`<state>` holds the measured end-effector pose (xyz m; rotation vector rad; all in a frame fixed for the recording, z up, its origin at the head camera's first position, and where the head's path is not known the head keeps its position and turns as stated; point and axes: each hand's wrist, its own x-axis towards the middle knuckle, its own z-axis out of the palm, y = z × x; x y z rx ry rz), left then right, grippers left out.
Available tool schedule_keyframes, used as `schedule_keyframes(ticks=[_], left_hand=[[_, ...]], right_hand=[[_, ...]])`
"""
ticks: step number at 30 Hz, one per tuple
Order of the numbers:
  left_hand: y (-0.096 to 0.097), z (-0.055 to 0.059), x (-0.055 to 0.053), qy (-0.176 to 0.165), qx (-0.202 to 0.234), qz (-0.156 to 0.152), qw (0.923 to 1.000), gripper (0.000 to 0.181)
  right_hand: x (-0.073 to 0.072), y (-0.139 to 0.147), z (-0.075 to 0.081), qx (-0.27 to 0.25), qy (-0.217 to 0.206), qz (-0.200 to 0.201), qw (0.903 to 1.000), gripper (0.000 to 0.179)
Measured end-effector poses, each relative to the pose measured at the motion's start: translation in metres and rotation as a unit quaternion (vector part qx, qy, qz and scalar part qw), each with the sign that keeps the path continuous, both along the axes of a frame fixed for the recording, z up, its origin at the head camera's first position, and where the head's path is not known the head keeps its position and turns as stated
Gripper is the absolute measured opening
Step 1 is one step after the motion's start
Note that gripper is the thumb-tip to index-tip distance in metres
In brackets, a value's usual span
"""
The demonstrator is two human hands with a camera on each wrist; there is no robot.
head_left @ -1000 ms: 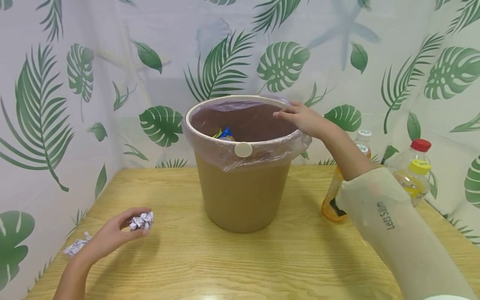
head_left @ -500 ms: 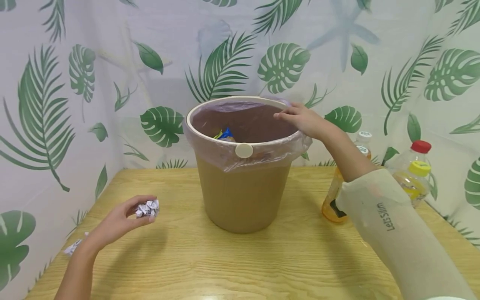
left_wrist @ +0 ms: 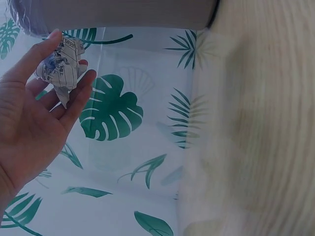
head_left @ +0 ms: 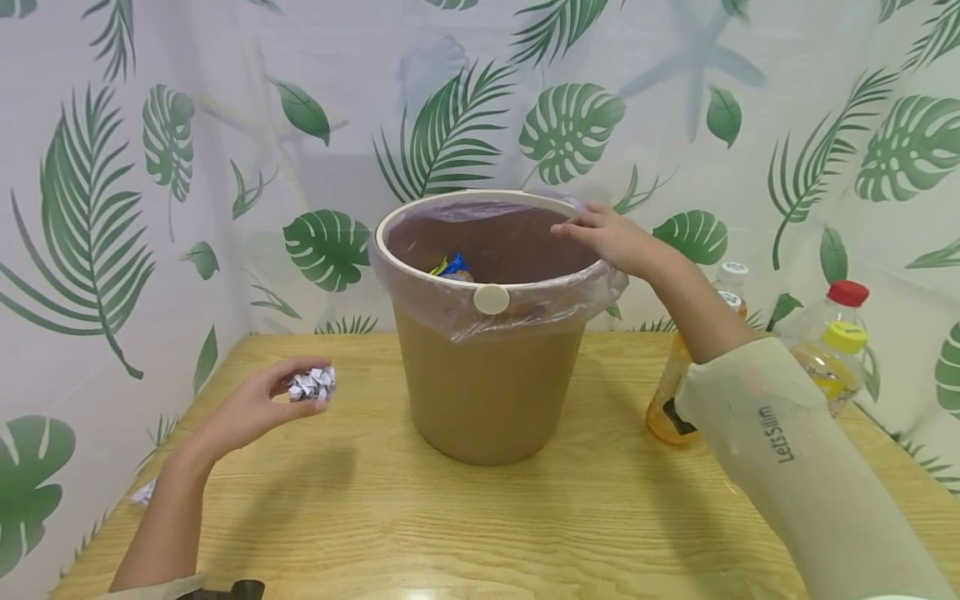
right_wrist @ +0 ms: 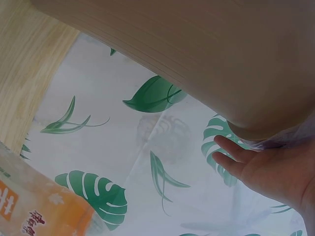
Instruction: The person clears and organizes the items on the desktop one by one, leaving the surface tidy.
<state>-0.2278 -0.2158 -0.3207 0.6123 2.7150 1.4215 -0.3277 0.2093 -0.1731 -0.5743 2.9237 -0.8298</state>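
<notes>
In the head view, my left hand (head_left: 251, 410) holds a crumpled paper ball (head_left: 313, 383) between thumb and fingers, above the table to the left of the trash bin (head_left: 487, 375). Printed marks show on the paper ball (left_wrist: 63, 64) in the left wrist view. My right hand (head_left: 618, 242) grips the bin's right rim, over a thin translucent liner (head_left: 517, 312). Two of its straight fingers (right_wrist: 236, 160) show outside the bin in the right wrist view. A blue and yellow-green wrapper (head_left: 454, 267) lies inside the bin; deeper contents are hidden.
Another crumpled paper (head_left: 144, 493) lies at the table's left edge, partly hidden by my left forearm. Right of the bin stand several bottles, including an orange one (head_left: 671, 400), a yellow-capped one (head_left: 832, 367) and a red-capped one (head_left: 848, 293). Leaf-patterned sheeting (head_left: 330, 179) surrounds the wooden table (head_left: 420, 525).
My left hand has risen and moved right with the paper ball, closer to the bin. My right hand stays at the rim.
</notes>
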Motion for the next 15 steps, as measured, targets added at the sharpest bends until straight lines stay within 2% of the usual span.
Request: schedule_keyframes(ticks=[15], left_hand=[[0.015, 0.031, -0.013, 0.031, -0.021, -0.004, 0.9993, 0.052]], right_hand=[[-0.003, 0.002, -0.002, -0.003, 0.005, 0.004, 1.0, 0.058]])
